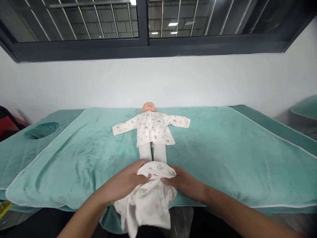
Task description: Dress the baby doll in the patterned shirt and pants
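A baby doll [151, 127] lies on its back in the middle of a teal towel [223, 155], head toward the wall, wearing a white printed top with sleeves spread out. Its bare legs [152, 152] point toward me. A bunched white printed garment [148, 198] covers the doll's feet and hangs over the table's near edge. My left hand [125, 183] grips the garment's left side, fingers curled into the cloth. My right hand [182, 181] grips its right side the same way.
The towel covers a teal padded table [22, 145] with a face hole [41, 129] at the left end. A white wall and dark-framed window rise behind. Another teal surface [305, 107] shows at the far right. A red and black object [7, 124] sits at the far left.
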`<state>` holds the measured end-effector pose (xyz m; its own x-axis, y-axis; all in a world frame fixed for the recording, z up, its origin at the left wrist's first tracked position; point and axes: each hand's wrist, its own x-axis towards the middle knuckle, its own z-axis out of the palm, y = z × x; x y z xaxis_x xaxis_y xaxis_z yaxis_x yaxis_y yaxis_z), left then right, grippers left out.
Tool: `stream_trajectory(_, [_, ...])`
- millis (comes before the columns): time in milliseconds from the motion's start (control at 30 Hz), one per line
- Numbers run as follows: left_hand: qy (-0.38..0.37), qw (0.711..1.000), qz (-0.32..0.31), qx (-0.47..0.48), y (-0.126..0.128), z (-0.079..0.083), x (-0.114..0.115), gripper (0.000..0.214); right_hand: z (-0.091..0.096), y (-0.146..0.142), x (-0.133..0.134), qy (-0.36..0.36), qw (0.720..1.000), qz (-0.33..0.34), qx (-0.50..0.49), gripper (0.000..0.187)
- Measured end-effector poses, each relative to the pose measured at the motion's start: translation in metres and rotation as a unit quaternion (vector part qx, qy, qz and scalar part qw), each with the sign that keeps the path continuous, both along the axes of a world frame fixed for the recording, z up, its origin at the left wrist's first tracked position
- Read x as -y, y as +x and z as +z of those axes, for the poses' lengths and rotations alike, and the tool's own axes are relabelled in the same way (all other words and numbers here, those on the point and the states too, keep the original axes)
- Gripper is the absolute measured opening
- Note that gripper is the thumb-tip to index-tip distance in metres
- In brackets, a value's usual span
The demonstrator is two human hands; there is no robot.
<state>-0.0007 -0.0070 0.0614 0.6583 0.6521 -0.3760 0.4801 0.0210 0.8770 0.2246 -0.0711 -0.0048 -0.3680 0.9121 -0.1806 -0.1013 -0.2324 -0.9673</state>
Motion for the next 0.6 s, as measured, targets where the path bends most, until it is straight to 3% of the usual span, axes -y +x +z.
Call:
stream_trajectory(133, [0.105,0.993,-0.017,-0.053,0.023,-0.027,0.000,0.018,-0.026,0.012,0.005,0.051,0.979,-0.119,0.158,0.035])
stream_trajectory(233, [0.135,0.988,-0.045,-0.062,0.031,-0.028,-0.003,0.015,-0.034,0.012,0.002,0.065,0.961,-0.170,0.206,0.029])
stream_trajectory(400, [0.045,0.991,-0.121,-0.024,0.027,-0.013,-0.014,0.031,-0.038,0.009,0.002,0.092,0.951,-0.198,0.219,0.014])
stream_trajectory(500, [-0.036,0.988,-0.150,0.002,0.024,-0.009,-0.022,0.045,-0.038,0.008,0.004,0.100,0.959,-0.219,0.149,0.008])
stream_trajectory(600, [-0.030,0.990,-0.135,0.005,0.027,-0.011,-0.026,0.049,-0.037,0.006,0.002,0.075,0.960,-0.258,0.078,0.005])
